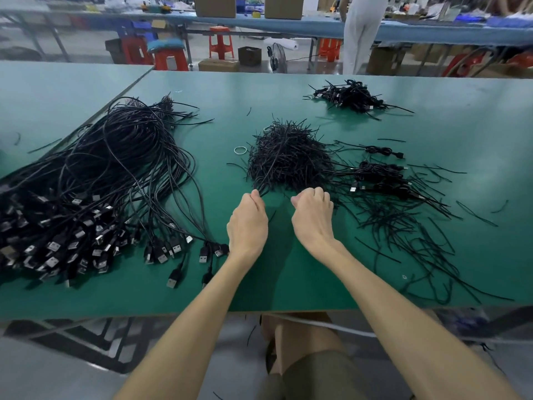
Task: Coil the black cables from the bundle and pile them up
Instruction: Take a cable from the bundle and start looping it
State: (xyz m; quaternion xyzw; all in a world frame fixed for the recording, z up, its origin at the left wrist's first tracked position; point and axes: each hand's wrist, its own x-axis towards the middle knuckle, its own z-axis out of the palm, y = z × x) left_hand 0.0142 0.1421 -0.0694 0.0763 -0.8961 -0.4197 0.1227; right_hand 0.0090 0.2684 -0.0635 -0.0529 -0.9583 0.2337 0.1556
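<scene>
Pinching a few black ties [263,184] at the near edge of their heap [288,157]: left hand [248,223]. Right hand [313,215] just beside, fingers curled; cannot tell if it holds anything. Cable bundle [101,174] left of the fingers; coiled pile [352,96] far beyond, rightward.

**What Stays Out of Our Sight**

We've got our right hand [313,215] from the back, fingers curled under, and whatever's inside is hidden. Our left hand [248,223] pinches into the short black strands [288,157]; how many, too fine to tell. The cable bundle [86,183] runs off the left edge. Behind, the far benches [288,24] blur, and the standing person [362,33] is cropped at the top.
</scene>
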